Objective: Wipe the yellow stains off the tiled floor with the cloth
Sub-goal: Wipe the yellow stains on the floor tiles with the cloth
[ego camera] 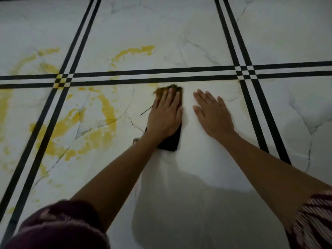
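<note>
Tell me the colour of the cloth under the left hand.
Dark, near black, the cloth is stained yellow-brown at its far end beyond the left hand. Head view.

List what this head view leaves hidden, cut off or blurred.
- Cloth: its middle is hidden under the left hand; its far end is blurred.
- Yellow stains: cut off by the left edge, so their full spread is unknown.
- Floor under the right hand: covered by the palm.
- Near floor: in shadow, so faint stains cannot be judged.
</note>
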